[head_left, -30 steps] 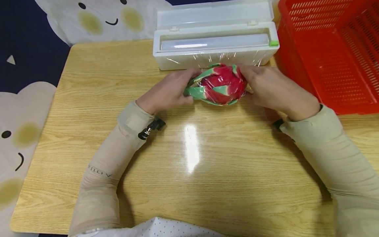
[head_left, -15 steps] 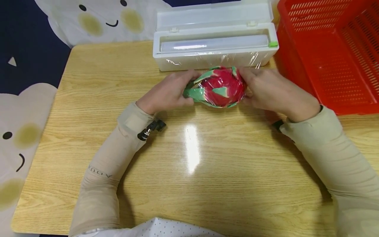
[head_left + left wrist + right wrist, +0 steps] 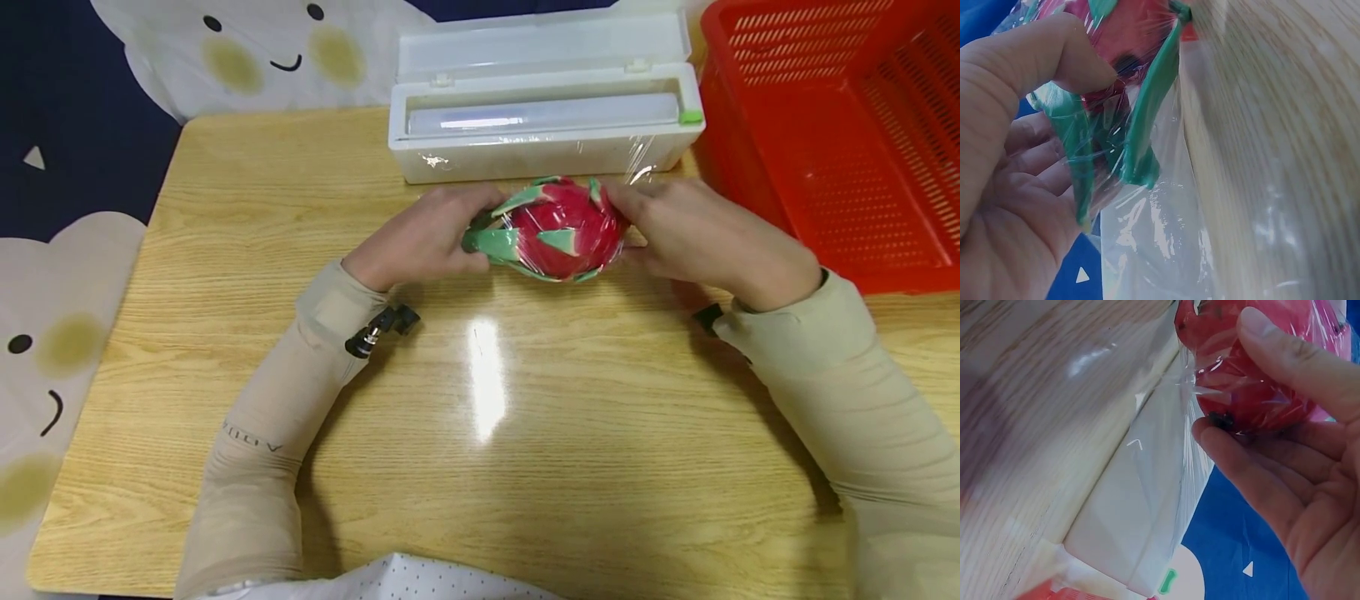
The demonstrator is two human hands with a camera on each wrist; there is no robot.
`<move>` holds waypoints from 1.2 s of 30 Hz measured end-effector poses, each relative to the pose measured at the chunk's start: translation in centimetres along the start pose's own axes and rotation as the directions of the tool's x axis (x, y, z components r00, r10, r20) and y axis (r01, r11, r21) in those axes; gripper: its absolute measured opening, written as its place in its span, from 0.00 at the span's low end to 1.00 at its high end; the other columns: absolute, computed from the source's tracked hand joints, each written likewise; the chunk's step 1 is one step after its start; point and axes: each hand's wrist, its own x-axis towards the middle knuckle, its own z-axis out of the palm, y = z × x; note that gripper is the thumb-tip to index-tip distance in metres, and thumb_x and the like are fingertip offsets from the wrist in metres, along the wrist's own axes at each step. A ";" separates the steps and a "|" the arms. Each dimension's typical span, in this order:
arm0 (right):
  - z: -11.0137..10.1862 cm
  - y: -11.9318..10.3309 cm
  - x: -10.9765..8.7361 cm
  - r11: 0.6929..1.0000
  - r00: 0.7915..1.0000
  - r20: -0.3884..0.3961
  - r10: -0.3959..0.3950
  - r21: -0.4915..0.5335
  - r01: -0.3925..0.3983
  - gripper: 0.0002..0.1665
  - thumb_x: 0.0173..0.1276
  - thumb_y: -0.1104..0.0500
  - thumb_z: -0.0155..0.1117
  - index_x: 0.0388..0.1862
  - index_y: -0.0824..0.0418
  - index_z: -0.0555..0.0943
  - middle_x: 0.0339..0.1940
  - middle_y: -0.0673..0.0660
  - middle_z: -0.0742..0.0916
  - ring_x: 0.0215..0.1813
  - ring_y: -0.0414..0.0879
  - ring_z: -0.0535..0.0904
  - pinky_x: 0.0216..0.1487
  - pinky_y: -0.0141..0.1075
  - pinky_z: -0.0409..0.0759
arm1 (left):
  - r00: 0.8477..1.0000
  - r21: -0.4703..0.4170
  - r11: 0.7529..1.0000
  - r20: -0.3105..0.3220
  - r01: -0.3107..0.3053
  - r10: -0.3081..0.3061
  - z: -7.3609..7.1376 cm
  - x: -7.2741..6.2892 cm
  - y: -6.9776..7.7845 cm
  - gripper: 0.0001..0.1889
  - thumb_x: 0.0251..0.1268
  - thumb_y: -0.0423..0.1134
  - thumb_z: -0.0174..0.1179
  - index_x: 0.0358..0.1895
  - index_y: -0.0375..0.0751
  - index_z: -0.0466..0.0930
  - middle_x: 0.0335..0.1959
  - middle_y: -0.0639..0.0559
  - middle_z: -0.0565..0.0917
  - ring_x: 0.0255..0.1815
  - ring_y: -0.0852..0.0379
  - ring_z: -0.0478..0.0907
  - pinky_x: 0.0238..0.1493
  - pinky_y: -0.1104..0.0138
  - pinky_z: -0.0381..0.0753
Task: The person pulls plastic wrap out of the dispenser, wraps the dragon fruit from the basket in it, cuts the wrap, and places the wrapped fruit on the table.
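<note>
A red dragon fruit point(image 3: 562, 229) with green scales is wrapped in clear plastic film, just in front of the white film box. My left hand point(image 3: 431, 233) grips its leafy end; in the left wrist view the thumb point(image 3: 1063, 53) presses over the film beside the green tips. My right hand point(image 3: 701, 233) holds the rounded end, thumb on one side and fingers underneath in the right wrist view. Film point(image 3: 1179, 425) runs from the fruit toward the box, stretched and shiny. The fingers beneath the fruit are partly hidden in the head view.
Behind the fruit stands the open white box point(image 3: 480, 158) with a roll of cling film point(image 3: 540, 115) inside and a green slider point(image 3: 691, 117) at its right end. A red plastic basket point(image 3: 780, 175) stands at the right. All rest on a wooden table point(image 3: 570, 433).
Both hands and the dragon fruit have shifted slightly toward the person, away from the box. The hold at both ends stays the same.
</note>
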 end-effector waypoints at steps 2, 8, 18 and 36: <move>0.0 0.0 -0.1 1.000 1.000 0.006 -0.012 0.002 0.012 0.33 0.49 0.63 0.86 0.50 0.67 0.76 0.35 0.63 0.89 0.35 0.56 0.86 0.41 0.51 0.90 | 1.000 0.004 1.000 0.004 0.004 -0.004 0.0 0.0 0.1 0.35 0.53 0.34 0.68 0.69 0.38 0.73 0.48 0.50 0.83 0.41 0.56 0.75 0.44 0.65 0.77; -0.1 -0.2 -0.1 1.000 0.998 0.067 0.021 0.007 -0.022 0.41 0.54 0.59 0.83 0.63 0.72 0.75 0.35 0.62 0.89 0.30 0.50 0.80 0.33 0.41 0.82 | 1.000 0.016 1.000 0.008 0.014 -0.014 -0.1 -0.1 0.3 0.30 0.52 0.35 0.69 0.63 0.37 0.76 0.42 0.51 0.81 0.37 0.56 0.73 0.39 0.65 0.75; -0.2 -0.5 -0.1 0.997 0.993 0.098 0.069 0.026 -0.071 0.49 0.53 0.55 0.83 0.70 0.74 0.73 0.31 0.59 0.87 0.26 0.45 0.73 0.26 0.31 0.72 | 0.999 -0.010 0.999 0.019 0.033 -0.033 -0.1 -0.2 0.3 0.28 0.51 0.35 0.69 0.60 0.37 0.76 0.40 0.51 0.81 0.36 0.56 0.73 0.37 0.65 0.75; -0.2 -0.4 -0.2 0.996 0.993 0.104 0.055 0.058 -0.061 0.45 0.51 0.54 0.83 0.66 0.70 0.76 0.29 0.57 0.88 0.24 0.43 0.74 0.26 0.31 0.75 | 0.997 -0.016 0.998 0.052 0.058 -0.057 0.1 0.0 0.2 0.25 0.49 0.38 0.68 0.55 0.40 0.78 0.37 0.53 0.80 0.35 0.56 0.72 0.38 0.65 0.74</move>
